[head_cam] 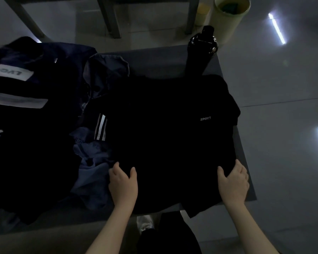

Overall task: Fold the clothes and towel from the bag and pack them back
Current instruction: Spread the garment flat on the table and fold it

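Dim room, grey table [154, 65]. Pinching the shirt [163, 134] at its near side edges with left hand [123, 182] and right hand [233, 182], thumbs on top; cloth flat between both grips. Bag [26, 79] beyond the left grip. Lift evenly, keep taut, fold away, stopping short of the bottle [200, 52] ahead.

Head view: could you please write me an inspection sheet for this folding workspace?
Surface: dark grey table, largely covered by fabric.
Job's things: black shirt lettered SPORT spread flat; dark bag with white labels at left; blue garments crumpled between them.
Clutter: black bottle upright at the far edge.
Hands: left hand and right hand on the shirt's near corners, thumbs on top; grip unclear.
Cables: nothing seen.
Surroundings: glossy floor, pale bins beyond the table.
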Demonstrator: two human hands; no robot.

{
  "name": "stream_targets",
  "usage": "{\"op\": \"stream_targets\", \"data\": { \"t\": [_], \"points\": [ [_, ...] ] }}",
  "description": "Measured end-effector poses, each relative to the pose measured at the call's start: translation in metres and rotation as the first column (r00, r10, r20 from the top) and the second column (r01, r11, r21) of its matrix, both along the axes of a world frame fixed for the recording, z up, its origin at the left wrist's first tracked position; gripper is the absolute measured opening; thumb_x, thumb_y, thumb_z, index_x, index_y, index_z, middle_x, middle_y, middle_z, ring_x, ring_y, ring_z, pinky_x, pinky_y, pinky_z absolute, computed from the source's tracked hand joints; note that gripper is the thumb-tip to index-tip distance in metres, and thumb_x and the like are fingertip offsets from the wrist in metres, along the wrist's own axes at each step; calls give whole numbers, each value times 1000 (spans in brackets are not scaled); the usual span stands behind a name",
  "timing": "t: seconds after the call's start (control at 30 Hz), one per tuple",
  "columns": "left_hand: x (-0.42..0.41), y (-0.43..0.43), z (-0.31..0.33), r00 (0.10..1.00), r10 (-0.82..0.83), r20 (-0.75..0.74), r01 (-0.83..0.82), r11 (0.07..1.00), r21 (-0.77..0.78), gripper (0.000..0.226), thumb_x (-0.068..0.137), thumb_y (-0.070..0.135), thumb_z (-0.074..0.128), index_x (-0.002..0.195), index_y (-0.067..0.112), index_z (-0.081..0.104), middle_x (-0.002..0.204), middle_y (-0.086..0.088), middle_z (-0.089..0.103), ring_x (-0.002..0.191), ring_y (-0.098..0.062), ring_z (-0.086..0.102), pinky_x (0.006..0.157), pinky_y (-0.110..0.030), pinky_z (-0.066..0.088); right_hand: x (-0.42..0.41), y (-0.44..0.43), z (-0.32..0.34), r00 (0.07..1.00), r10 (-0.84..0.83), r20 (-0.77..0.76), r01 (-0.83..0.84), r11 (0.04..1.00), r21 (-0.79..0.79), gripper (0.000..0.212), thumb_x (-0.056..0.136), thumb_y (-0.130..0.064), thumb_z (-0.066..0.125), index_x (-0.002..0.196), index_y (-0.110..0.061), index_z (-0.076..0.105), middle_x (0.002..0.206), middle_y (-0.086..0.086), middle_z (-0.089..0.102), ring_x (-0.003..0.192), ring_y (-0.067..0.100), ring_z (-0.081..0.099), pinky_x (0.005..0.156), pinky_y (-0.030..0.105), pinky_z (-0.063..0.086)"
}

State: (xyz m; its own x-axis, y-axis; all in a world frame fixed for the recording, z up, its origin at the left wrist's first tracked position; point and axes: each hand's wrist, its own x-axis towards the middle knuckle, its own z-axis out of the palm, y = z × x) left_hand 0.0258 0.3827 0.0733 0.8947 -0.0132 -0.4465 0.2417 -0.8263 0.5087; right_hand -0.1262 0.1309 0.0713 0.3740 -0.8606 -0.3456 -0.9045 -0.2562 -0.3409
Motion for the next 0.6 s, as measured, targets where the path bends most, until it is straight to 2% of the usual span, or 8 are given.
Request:
{"op": "stream_targets", "data": {
  "t": [0.1,0.2,0.27,0.33,0.4,0.5,0.6],
  "points": [
    [-4,6,0,993,-19,-114,17,1000,-16,50,91,35,57,133,11,41,128,-6,52,110,-27,55,90,-44,49,-8,5,7,996,-84,-39,85,996,26,63,92,-30,55,142,-1,30,144,21,35,130,38,33,102,50,33],
    [-6,9,6,993,-70,-97,75,996,49,17,91,23,58,104,14,53,101,-3,59,91,-27,61,79,-43,52,-16,8,10,992,-103,-77,110,990,87,55,92,-25,54,139,-3,37,139,21,41,125,38,38,97,49,37],
    [-4,9,15,992,-88,-89,94,993,65,6,91,18,55,95,14,51,95,-4,58,83,-25,59,75,-44,53,-19,10,9,996,-74,-47,79,990,119,47,91,-14,53,135,-2,43,132,22,45,119,38,41,92,46,39],
    [-1,7,20,990,-139,-12,139,977,164,15,89,13,54,105,11,52,105,-7,57,91,-26,57,78,-42,52,-20,9,9,998,-46,-47,51,992,118,47,88,-4,50,134,0,44,129,24,46,117,38,42,91,43,40],
    [3,2,22,966,-233,112,198,945,261,40,85,9,57,124,6,48,121,-12,50,108,-30,52,84,-41,48,-19,5,11,998,-43,-48,49,990,130,48,86,0,49,133,3,45,131,24,45,118,37,41,95,42,38],
    [12,-19,21,818,-501,281,423,857,296,66,77,11,67,138,6,42,136,-12,43,124,-31,45,96,-45,44,-11,-10,13,1000,-9,8,8,992,125,45,86,-2,49,130,3,49,135,20,45,122,35,41,101,44,36],
    [25,-53,18,650,-727,222,665,685,296,68,86,22,60,147,15,31,154,-5,27,141,-26,26,113,-45,25,5,-33,14,989,68,130,-85,988,129,41,88,-3,50,130,-1,51,134,15,48,124,31,42,103,46,37]
  ]
}}
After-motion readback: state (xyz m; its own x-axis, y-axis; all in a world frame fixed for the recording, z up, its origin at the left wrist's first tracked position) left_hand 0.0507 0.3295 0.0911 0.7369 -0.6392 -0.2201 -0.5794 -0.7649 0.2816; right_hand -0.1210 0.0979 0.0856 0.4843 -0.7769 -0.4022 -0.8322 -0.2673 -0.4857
